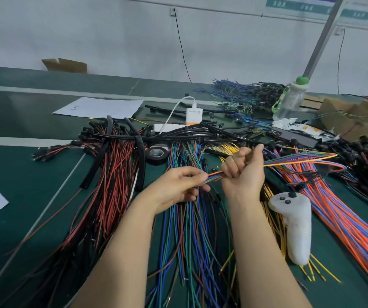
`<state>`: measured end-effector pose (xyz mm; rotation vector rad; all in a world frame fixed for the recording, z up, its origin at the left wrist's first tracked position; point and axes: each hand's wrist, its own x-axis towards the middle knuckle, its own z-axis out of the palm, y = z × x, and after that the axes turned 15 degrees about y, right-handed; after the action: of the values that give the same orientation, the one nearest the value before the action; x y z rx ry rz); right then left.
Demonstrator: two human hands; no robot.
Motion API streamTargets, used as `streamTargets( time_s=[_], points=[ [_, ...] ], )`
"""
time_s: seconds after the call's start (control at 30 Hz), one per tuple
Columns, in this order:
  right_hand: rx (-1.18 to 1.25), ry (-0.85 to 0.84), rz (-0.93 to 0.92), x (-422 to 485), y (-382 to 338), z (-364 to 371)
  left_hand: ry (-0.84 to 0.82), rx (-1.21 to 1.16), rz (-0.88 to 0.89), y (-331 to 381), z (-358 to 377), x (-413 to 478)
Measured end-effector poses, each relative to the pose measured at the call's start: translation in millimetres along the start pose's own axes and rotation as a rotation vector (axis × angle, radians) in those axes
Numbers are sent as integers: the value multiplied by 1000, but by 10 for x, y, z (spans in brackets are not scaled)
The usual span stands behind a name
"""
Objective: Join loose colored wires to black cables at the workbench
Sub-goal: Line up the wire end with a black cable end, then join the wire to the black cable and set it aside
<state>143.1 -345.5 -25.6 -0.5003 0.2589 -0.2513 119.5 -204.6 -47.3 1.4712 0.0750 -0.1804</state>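
Orange, blue, green and yellow strands make up the wire bundle, held just above the bench by both hands. The left hand pinches the bundle's near end between thumb and fingertips. The right hand, just beside it, has its fingers curled round the same bundle, and the strands run out from it to the right and fan apart at their far tips.

Under the forearms lies a spread of blue, green and brown wires. Yellow wires lie to its right, partly under a white handheld controller. Further right a thick sheaf of orange and blue wires runs toward the bench's near edge. To the left is a heap of red and black wires, crossed by lengths of black tubing.

Beyond the hands, black cables lie across the tops of the piles, with a roll of black tape just in front of them and a white charger behind.

The bench is covered in dark green matting with pale stripes. A sheet of paper lies toward its back, and a clear bottle with a green cap stands at the right near folded cardboard. An open cardboard box sits at the far edge against a plain white wall, down which a thin black cord hangs.
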Motion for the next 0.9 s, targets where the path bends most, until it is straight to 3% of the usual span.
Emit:
streamTargets(
  time_s=[0.3,0.53,0.9],
  points=[
    [4,58,-26,-7,-28,-55,20,236,126,11,-20,9],
    [17,118,-86,6,-42,-62,110,11,62,2,70,13],
    [61,92,21,21,-73,-76,56,167,162,-20,-5,13]
  ],
)
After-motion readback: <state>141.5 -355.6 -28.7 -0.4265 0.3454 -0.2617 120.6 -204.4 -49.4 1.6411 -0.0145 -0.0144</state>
